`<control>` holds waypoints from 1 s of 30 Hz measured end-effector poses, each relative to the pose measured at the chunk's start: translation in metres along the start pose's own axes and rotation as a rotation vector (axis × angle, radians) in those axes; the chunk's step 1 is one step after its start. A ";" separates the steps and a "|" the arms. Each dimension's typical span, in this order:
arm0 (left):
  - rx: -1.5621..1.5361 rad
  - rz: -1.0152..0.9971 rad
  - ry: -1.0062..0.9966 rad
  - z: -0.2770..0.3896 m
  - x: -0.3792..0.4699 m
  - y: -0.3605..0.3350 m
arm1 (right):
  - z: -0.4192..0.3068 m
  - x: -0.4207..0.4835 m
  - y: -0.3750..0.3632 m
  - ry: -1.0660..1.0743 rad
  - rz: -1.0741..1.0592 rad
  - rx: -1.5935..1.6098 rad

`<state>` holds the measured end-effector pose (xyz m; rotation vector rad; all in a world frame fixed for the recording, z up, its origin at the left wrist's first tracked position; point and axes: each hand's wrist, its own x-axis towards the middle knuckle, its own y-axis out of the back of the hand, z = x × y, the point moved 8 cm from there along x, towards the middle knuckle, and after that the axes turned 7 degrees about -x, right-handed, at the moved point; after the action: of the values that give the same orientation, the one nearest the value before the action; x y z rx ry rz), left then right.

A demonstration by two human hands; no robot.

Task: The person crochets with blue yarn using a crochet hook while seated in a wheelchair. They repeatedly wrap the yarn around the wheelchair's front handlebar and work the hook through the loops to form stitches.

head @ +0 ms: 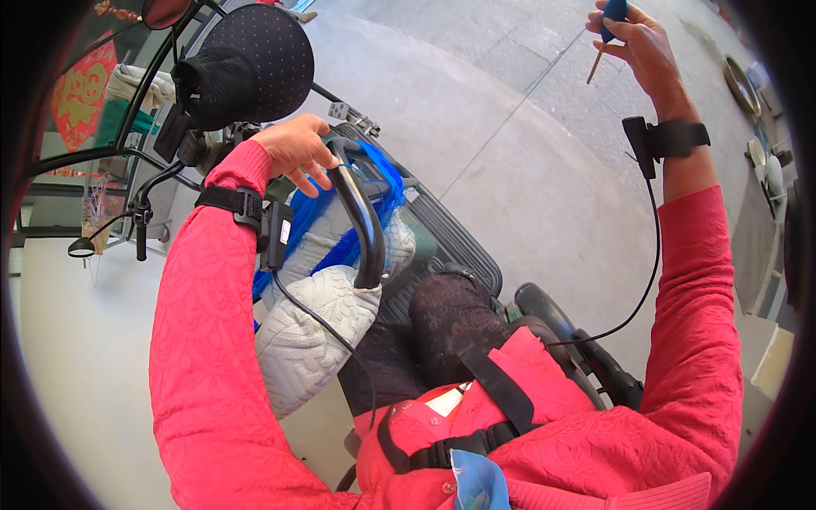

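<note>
My left hand is at the curved black metal bar in front of me. Its fingers are apart, and a fingertip is at the bar's upper end, where a thin blue strand shows. Blue mesh or plastic material hangs around the bar, partly behind it. A white quilted cloth covers the bar's lower end. Far up on the right, my right hand grips a dark blue tapered piece with a thin wooden stick pointing down from it. The frame's top edge cuts off part of the blue piece.
I sit on a vehicle with a ribbed black footboard, a dotted black handlebar cover and a small mirror. A black armrest is beside my leg. Cables run from both wrist devices. A red diamond-shaped decoration hangs at left.
</note>
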<state>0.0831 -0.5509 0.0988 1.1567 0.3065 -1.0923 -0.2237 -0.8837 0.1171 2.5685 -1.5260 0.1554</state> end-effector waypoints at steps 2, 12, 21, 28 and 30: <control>-0.001 -0.042 0.036 -0.007 0.004 -0.005 | 0.005 -0.001 0.009 0.000 -0.011 0.002; -0.003 0.279 -0.151 -0.002 0.035 0.036 | 0.045 -0.016 0.022 -0.018 -0.133 -0.095; -0.045 0.247 -0.035 -0.014 0.065 0.021 | 0.059 -0.042 0.011 -0.104 -0.158 -0.140; -0.067 0.284 -0.262 0.041 0.031 0.024 | 0.019 -0.047 -0.005 0.061 -0.240 -0.153; -0.049 0.197 -0.425 0.069 0.016 0.003 | -0.011 -0.051 -0.008 0.143 -0.220 -0.177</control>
<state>0.0718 -0.6180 0.1191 0.8640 -0.1104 -1.1177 -0.2406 -0.8340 0.1187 2.5019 -1.1448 0.1657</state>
